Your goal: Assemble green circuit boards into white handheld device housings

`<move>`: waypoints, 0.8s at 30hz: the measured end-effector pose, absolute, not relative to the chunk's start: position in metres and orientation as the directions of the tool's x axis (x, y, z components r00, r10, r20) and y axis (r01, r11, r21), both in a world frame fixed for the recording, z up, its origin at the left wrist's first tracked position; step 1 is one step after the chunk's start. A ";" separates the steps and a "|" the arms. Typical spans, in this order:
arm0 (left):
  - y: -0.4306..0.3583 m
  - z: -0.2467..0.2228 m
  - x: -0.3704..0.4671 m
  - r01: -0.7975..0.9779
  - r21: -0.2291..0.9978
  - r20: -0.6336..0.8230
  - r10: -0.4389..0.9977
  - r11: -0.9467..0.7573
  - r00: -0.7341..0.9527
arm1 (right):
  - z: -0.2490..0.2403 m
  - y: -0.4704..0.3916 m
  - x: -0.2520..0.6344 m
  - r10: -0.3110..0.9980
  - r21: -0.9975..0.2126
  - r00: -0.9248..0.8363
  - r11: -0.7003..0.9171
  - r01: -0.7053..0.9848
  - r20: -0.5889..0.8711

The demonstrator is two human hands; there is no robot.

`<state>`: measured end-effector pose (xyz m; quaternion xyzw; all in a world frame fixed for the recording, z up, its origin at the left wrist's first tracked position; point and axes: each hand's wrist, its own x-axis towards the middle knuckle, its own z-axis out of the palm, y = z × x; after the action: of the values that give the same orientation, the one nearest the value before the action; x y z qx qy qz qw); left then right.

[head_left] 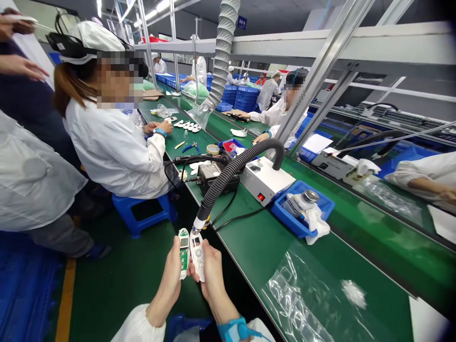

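Observation:
My left hand (171, 271) grips a white shell half with a green circuit board (184, 254) and a small screen facing up. Beside it, my right hand (213, 270) holds a white front cover (197, 256) with round buttons and a dark window. The two pieces stand upright side by side, nearly touching. Right at the cover's top is the nozzle of a black ribbed hose (228, 168). That hose comes from a white box (265, 179) with a lit red switch. A blue strap (233, 327) circles my right wrist.
On the green bench stand a blue tray (302, 209) with a cloth and a metal-lidded container, a clear plastic bag (302, 289) and a black soldering station (213, 175). A co-worker (114, 123) sits at left on a blue stool (142, 213). Another person (32, 175) stands behind.

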<state>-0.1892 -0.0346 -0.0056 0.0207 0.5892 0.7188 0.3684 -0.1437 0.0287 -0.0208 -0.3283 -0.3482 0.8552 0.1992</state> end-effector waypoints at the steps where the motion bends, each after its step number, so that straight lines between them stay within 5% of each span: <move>1: -0.038 -0.006 -0.193 -0.496 0.867 -0.399 0.541 -0.039 -0.740 | -0.021 0.026 -0.150 0.562 -0.726 -0.712 -0.680 -0.108 -0.420; 8: -0.051 -0.006 -0.211 -0.459 0.885 -0.368 0.488 -0.078 -0.791 | -0.018 0.020 -0.176 0.527 -0.719 -0.741 -0.690 -0.086 -0.416; 16: -0.027 -0.012 -0.200 -0.518 0.852 -0.395 0.565 -0.069 -0.724 | -0.022 0.032 -0.097 0.534 -0.660 -0.692 -0.743 -0.110 -0.486; 24: -0.038 -0.006 -0.132 -0.674 0.729 -0.556 0.675 0.117 -0.484 | 0.009 0.014 -0.006 0.506 -0.428 -0.756 -0.842 -0.328 -0.416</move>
<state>-0.1325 -0.0381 -0.0058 0.0007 0.5485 0.6643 0.5078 -0.0057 0.0145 0.0093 -0.2663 -0.1669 0.9220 0.2262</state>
